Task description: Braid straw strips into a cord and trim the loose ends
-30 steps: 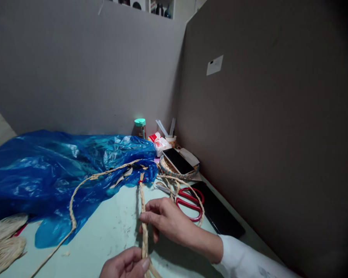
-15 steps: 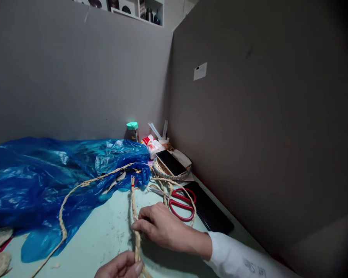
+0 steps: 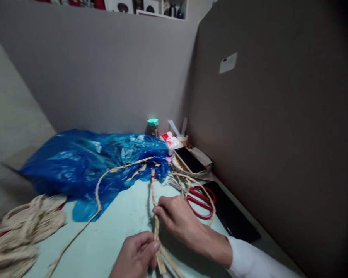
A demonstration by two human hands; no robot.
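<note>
A pale braided straw cord [image 3: 153, 195] runs from a red tie near the blue plastic bag [image 3: 84, 164] down to my hands. My right hand [image 3: 178, 220] pinches the braid between thumb and fingers at mid-length. My left hand [image 3: 137, 255], at the bottom edge, grips the braid where its loose flat strands fan out. A second length of the same cord [image 3: 104, 181] loops left over the bag and trails to the front of the pale green table [image 3: 121, 227].
Red-handled scissors [image 3: 200, 202] lie just right of my right hand, beside a dark flat slab [image 3: 234, 220]. A phone [image 3: 190, 159] rests on a woven tray. A green-lidded jar [image 3: 152, 126] stands at the back corner. Coiled straw cord [image 3: 23, 231] lies front left. Grey partitions enclose the desk.
The view has swung left, so the coiled straw at the front left shows more. My left hand has come up further into view along the braid; my right hand keeps its pinch.
</note>
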